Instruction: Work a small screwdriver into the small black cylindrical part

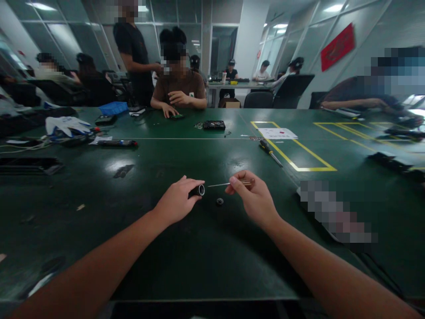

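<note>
One black tube [198, 191] is in the left hand [177, 199], fingers curled over its top and thumb beneath, its pale-rimmed mouth facing right just past the fingertips. The right hand [254, 195] pinches one thin driver [246, 182] by its brownish handle between thumb and fingers. The driver's tip points at the tube's mouth, near it but apart. Both hands are above the middle of the green tabletop [199, 266]. One small round dark part [219, 201] lies below the gap between the hands, a little nearer the tabletop's near edge, touched by neither.

Beyond the right hand lies one larger screwdriver [271, 152] with a yellow-and-black handle, beside one yellow tape outline [315, 169]. One white sheet [278, 133] overlaps the outline toward the tabletop's far edge. One blurred-out object [332, 212] lies to the right, between the right forearm and the tabletop's right edge. Toward the far left corner are one blue tray [113, 108] and white gloves [66, 126], too bunched to count. One black box [214, 125] sits near the far edge, where one co-worker [181, 86] is seated.
</note>
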Tool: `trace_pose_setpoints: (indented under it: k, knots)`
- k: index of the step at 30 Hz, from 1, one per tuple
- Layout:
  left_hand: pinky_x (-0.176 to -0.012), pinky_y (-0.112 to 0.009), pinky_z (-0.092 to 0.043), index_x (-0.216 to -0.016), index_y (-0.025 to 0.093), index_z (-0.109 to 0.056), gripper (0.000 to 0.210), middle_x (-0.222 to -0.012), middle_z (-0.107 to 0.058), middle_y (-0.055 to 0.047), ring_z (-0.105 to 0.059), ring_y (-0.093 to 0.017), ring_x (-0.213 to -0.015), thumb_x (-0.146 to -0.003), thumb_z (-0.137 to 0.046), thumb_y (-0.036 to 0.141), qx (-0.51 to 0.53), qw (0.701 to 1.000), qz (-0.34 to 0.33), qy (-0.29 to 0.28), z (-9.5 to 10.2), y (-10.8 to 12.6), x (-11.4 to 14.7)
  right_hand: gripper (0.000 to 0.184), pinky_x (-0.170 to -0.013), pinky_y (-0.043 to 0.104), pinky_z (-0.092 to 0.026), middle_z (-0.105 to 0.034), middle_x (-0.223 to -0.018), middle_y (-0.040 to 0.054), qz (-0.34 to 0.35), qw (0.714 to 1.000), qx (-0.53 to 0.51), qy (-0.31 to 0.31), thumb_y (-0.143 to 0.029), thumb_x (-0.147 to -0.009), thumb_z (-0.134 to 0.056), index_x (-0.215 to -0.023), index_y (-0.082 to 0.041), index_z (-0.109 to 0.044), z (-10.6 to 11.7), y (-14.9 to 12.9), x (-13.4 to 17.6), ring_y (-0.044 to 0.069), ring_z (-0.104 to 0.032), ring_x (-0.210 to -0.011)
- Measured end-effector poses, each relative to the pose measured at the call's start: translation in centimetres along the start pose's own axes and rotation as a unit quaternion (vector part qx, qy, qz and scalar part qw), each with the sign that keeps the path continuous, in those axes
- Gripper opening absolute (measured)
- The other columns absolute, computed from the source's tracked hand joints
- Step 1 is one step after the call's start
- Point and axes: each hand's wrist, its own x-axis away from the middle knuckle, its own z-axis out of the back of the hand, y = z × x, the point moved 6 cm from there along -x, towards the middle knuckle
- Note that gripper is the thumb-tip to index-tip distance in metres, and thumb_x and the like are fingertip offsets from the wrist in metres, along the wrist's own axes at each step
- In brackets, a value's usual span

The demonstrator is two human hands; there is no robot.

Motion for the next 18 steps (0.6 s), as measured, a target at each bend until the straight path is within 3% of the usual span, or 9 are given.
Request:
trace_pose_setpoints:
  k: [3, 5, 12, 18]
  knots:
    - [-0.110, -0.050, -0.050, -0.135, 0.020, -0.062, 0.044, -0.131, -0.069, -0.009, -0.064, -0.026, -0.120, -0.092, -0.060, 0.013, -0.008, 0.999, 0.001, -0.048, -1.0, 0.3, 0.4, 0.028, -0.068, 0.031, -0.047, -0.064, -0.068, -0.0003, 0.027, 0.995, 0.033, 0.088, -0.045, -0.098, -0.059, -0.084, -0.020, -0.060, 1.5, -0.5, -0.2, 0.016, -0.060, -0.066]
    - [-0.107, -0.048, -0.052, -0.134, 0.019, -0.062, 0.042, -0.135, -0.066, -0.009, -0.062, -0.027, -0.124, -0.093, -0.056, 0.012, -0.023, 0.996, -0.014, -0.082, -1.9, 0.8, 0.6, 0.029, -0.066, 0.030, -0.045, -0.062, -0.068, -0.0009, 0.035, 0.992, 0.041, 0.116, -0.045, -0.099, -0.056, -0.084, -0.021, -0.060, 2.0, -0.7, -0.2, 0.015, -0.058, -0.065]
    - [-0.107, -0.049, -0.050, -0.143, 0.013, -0.052, 0.052, -0.142, -0.058, -0.016, -0.056, -0.031, -0.129, -0.092, -0.044, 0.009, -0.094, 0.982, -0.041, -0.156, -4.0, 2.8, 0.4, 0.024, -0.066, 0.030, -0.045, -0.061, -0.068, -0.0008, 0.045, 0.992, 0.021, 0.115, -0.041, -0.099, -0.056, -0.085, -0.021, -0.058, 2.0, -1.3, 0.2, 0.016, -0.057, -0.066]
    - [-0.084, -0.045, -0.057, -0.137, 0.013, -0.058, 0.047, -0.118, -0.063, -0.016, -0.061, -0.031, -0.104, -0.097, -0.049, 0.036, -0.130, 0.983, -0.053, -0.122, -4.6, 4.4, -0.9, 0.024, -0.065, 0.029, -0.045, -0.060, -0.068, -0.0009, 0.049, 0.992, 0.007, 0.112, -0.042, -0.098, -0.057, -0.085, -0.022, -0.058, 1.9, -1.4, 0.3, 0.016, -0.058, -0.065]
